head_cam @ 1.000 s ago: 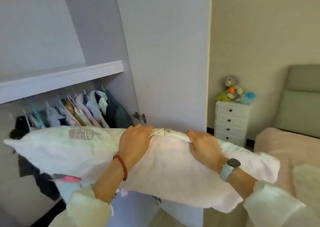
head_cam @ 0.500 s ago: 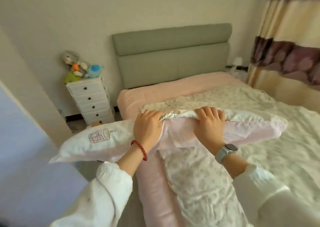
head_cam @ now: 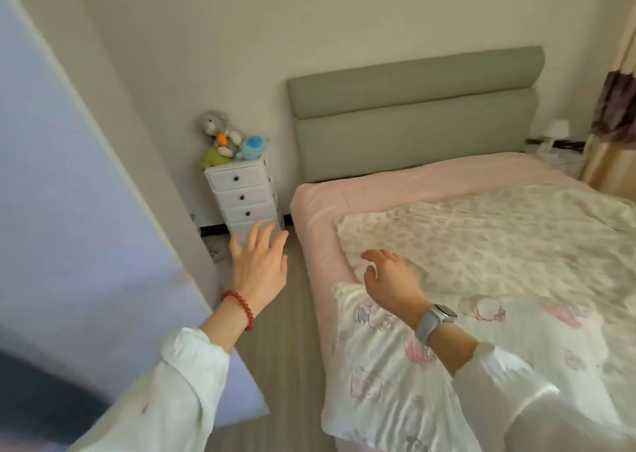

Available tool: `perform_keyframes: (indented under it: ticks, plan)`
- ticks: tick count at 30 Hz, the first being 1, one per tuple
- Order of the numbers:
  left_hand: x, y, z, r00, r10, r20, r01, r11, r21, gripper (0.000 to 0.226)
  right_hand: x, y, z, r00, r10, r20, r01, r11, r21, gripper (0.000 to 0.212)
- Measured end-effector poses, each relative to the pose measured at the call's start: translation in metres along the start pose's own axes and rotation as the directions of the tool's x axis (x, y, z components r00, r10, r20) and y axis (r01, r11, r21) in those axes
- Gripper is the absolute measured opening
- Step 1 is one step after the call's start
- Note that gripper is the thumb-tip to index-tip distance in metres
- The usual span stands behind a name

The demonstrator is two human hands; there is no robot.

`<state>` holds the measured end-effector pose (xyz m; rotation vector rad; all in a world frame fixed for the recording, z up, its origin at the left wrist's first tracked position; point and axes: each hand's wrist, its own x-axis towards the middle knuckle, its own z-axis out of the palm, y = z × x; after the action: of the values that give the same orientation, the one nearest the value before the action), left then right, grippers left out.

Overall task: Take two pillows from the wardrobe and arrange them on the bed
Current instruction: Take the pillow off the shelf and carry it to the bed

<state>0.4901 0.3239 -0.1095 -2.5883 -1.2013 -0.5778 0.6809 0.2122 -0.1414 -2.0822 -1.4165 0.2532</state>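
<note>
A white pillow (head_cam: 385, 376) with pink cartoon prints lies flat on the near left part of the bed (head_cam: 320, 217), across the flowered quilt. My right hand (head_cam: 389, 279), with a grey watch on the wrist, hovers open just above the pillow's far edge. My left hand (head_cam: 260, 262), with a red bead bracelet, is spread open over the floor gap left of the bed, holding nothing. Only one pillow is visible. The wardrobe's lilac door (head_cam: 69, 210) stands open at the left.
A white drawer unit (head_cam: 241, 193) with plush toys (head_cam: 230, 141) on top stands between wall and bed. The grey-green headboard (head_cam: 413, 117) is at the far end. A lamp (head_cam: 555, 131) and striped curtain (head_cam: 616, 114) are at the right.
The view swung from the wardrobe to the bed. Both hands carried the pillow over, put it down on the bed's near left side and let go; both are now open.
</note>
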Motion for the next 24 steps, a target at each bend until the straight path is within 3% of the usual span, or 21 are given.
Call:
perform_keyframes:
  ticks: [3, 6, 10, 13, 16, 20, 24]
  plan:
    - [-0.004, -0.072, -0.029, 1.000, -0.009, 0.030, 0.001, 0.967, 0.255, 0.042, 0.027, -0.056, 0.040, 0.981, -0.166, 0.105, 0.154, 0.982, 0.112, 0.040]
    - [0.004, -0.137, -0.054, 0.993, -0.017, 0.116, -0.044, 0.863, 0.503, 0.054, 0.056, -0.114, 0.075, 0.930, -0.325, 0.170, 0.285, 0.932, 0.223, 0.044]
    - [0.031, -0.193, -0.073, 0.976, 0.002, 0.217, -0.158, 0.691, 0.706, 0.053, 0.096, -0.183, 0.116, 0.861, -0.428, 0.275, 0.316, 0.873, 0.372, 0.049]
    - [0.049, -0.210, -0.078, 0.968, -0.011, 0.251, -0.184, 0.645, 0.742, 0.040, 0.118, -0.217, 0.141, 0.817, -0.469, 0.336, 0.319, 0.852, 0.415, 0.052]
    - [0.043, -0.209, -0.085, 0.977, 0.085, 0.196, -0.206, 0.608, 0.767, 0.024, 0.123, -0.236, 0.159, 0.806, -0.500, 0.317, 0.310, 0.813, 0.492, 0.057]
    - [-0.001, -0.205, -0.093, 0.985, 0.172, 0.030, -0.144, 0.708, 0.692, 0.020, 0.092, -0.245, 0.173, 0.760, -0.565, 0.321, 0.327, 0.760, 0.562, 0.057]
    - [-0.068, -0.201, -0.108, 0.978, 0.184, -0.097, -0.074, 0.743, 0.666, 0.022, 0.036, -0.253, 0.179, 0.641, -0.710, 0.292, 0.427, 0.646, 0.633, 0.052]
